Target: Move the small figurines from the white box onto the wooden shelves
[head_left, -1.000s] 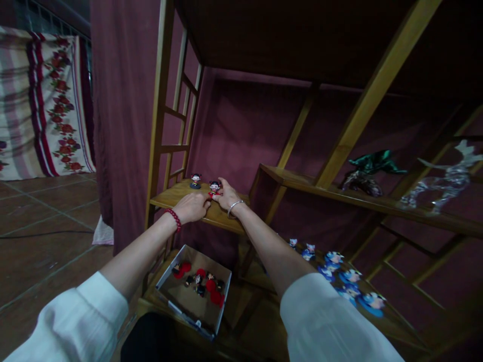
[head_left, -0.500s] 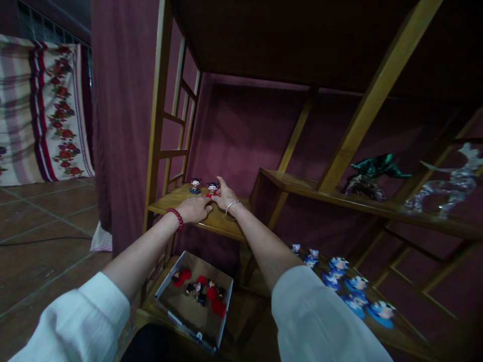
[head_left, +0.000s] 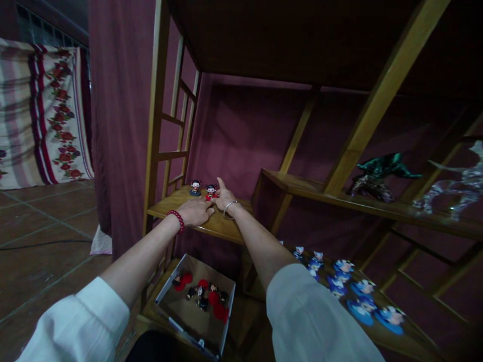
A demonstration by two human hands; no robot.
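Note:
On the small wooden shelf (head_left: 226, 227) stands a black-haired figurine (head_left: 211, 190) with a red base, upright between my hands. My left hand (head_left: 195, 211), wearing a red bead bracelet, is closed at the front of that base, its fingertips partly hidden. From the right, my right hand (head_left: 223, 197), with a silver bangle, grips the base's edge while one finger points up. Just left of it is a second figurine (head_left: 195, 188) on a dark base, apart from both hands. Below, a shallow cardboard box (head_left: 181, 314) holds several similar figurines with red bases, some lying down.
Several blue-and-white figurines (head_left: 364, 294) stand on the lower right shelf. A green ornament (head_left: 385, 168) and a clear glass animal (head_left: 453, 191) sit on the middle right shelf (head_left: 302, 185). A wooden lattice side (head_left: 175, 120) and a dark curtain (head_left: 121, 125) border the left.
The view has shifted slightly, so the right-hand items appear farther right. Both hands stay at the red-based figurine, which has barely moved.

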